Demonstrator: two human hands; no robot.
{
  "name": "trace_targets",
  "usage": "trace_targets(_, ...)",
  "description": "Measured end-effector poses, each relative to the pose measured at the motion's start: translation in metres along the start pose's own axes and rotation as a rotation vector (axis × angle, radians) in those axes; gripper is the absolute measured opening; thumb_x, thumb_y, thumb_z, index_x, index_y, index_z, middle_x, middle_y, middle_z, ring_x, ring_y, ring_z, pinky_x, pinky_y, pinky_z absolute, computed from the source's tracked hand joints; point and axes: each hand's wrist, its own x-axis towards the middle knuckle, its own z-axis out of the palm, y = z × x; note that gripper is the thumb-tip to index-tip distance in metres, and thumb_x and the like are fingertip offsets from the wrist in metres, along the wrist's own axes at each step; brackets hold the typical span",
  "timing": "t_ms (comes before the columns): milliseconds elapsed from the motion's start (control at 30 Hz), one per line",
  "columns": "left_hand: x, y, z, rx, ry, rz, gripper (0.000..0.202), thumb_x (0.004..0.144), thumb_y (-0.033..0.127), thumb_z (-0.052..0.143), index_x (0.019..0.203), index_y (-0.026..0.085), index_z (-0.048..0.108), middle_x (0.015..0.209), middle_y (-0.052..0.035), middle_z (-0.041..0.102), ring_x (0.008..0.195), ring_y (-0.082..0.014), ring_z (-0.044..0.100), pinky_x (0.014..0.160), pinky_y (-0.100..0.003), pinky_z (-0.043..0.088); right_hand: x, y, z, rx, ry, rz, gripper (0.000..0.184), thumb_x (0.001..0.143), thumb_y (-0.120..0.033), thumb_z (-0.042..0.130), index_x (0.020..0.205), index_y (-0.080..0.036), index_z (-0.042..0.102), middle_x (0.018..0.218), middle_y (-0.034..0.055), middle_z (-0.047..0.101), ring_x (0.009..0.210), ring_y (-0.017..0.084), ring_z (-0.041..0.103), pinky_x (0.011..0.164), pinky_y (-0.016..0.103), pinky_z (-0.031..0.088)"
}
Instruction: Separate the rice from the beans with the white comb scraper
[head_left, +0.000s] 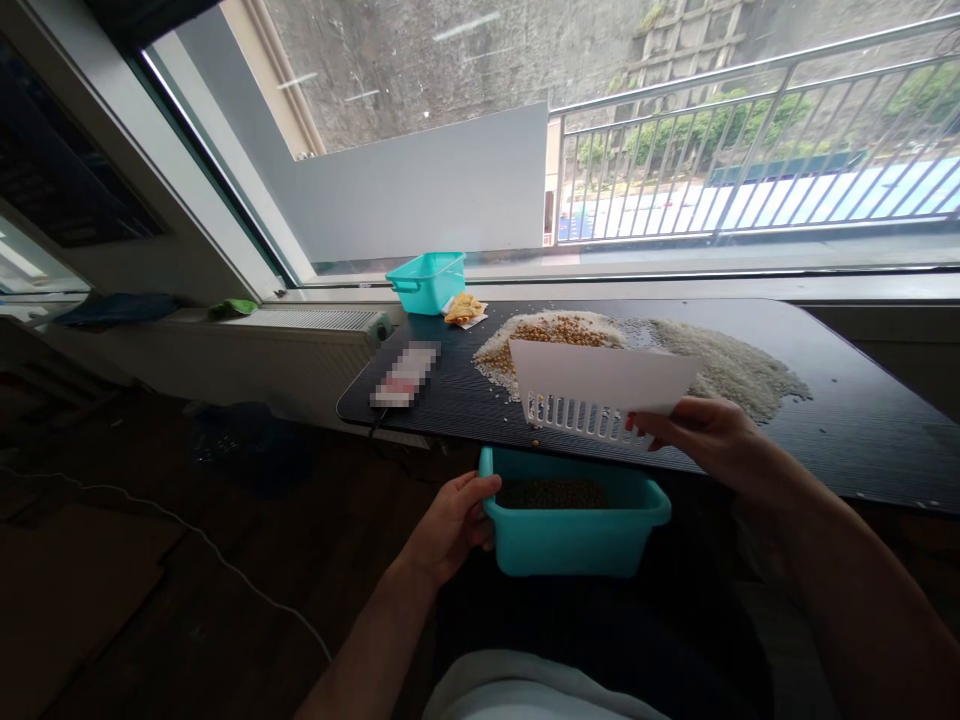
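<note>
My left hand (459, 515) grips the left end of a teal plastic tub (574, 540), its thumb over the rim. Small dark greenish-brown grains (555, 493) cover part of the tub's bottom. My right hand (709, 432) pinches the lower right corner of a white sheet (604, 378) with a row of slots along its lower edge. The sheet is held tilted above the table's front edge, partly in front of a pile of yellow-brown kernels (566, 328) mixed with white grains. To the right lies a spread of pale rice-like grains (735, 365).
The dark table (855, 420) stands against a window. At its far left are a second teal tub (429, 285) and some golden food (464, 308) on paper. A blurred-out flat item (406, 375) with a cable lies nearer. A radiator (322, 345) is further left.
</note>
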Motion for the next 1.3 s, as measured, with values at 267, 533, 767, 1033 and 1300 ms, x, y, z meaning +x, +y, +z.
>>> trace_targets(267,0.0,0.0,0.0,0.014,0.004,0.007,0.055,0.058,0.052,0.089,0.057,0.021,0.043,0.043,0.0113,0.037,0.036,-0.0045,0.033,0.04,-0.021,0.033,0.002,-0.005,0.005,0.015,0.022,0.023,0.058,0.047,-0.076,0.082,0.067,-0.021,0.081,0.066,0.0056,0.076,0.057,0.017,0.065,0.056,0.031,0.057)
trace_targets(533,0.0,0.0,-0.001,0.01,-0.008,0.003,0.054,0.06,0.05,0.089,0.056,0.02,0.044,0.042,0.0103,0.038,0.037,-0.0047,0.035,0.04,-0.021,0.031,-0.006,-0.007,0.002,-0.032,0.026,0.007,0.059,0.048,-0.079,0.079,0.069,-0.023,0.082,0.067,0.0056,0.076,0.059,0.019,0.067,0.056,0.033,0.058)
trace_targets(767,-0.001,0.001,0.0,0.008,-0.016,0.002,0.055,0.059,0.051,0.089,0.055,0.02,0.043,0.042,0.0102,0.038,0.037,-0.0048,0.034,0.04,-0.021,0.031,-0.013,-0.011,0.008,-0.06,-0.049,0.043,0.064,0.048,-0.081,0.078,0.072,-0.021,0.082,0.069,0.0065,0.076,0.06,0.02,0.066,0.058,0.034,0.059)
trace_targets(1033,-0.001,0.0,0.0,0.007,-0.017,0.004,0.055,0.062,0.05,0.088,0.056,0.02,0.042,0.043,0.0101,0.038,0.037,-0.0045,0.034,0.041,-0.021,0.031,-0.021,-0.008,0.01,0.009,0.031,0.021,0.055,0.051,-0.074,0.082,0.067,-0.022,0.081,0.071,0.0062,0.078,0.061,0.022,0.069,0.059,0.034,0.059)
trace_targets(1300,0.001,-0.001,-0.001,0.035,-0.027,0.013,0.057,0.061,0.053,0.087,0.056,0.021,0.04,0.043,0.0113,0.035,0.037,-0.0044,0.033,0.041,-0.02,0.031,-0.023,0.001,0.046,0.017,0.075,0.01,0.046,0.064,-0.064,0.078,0.076,-0.02,0.082,0.072,0.0062,0.078,0.061,0.023,0.069,0.059,0.034,0.059)
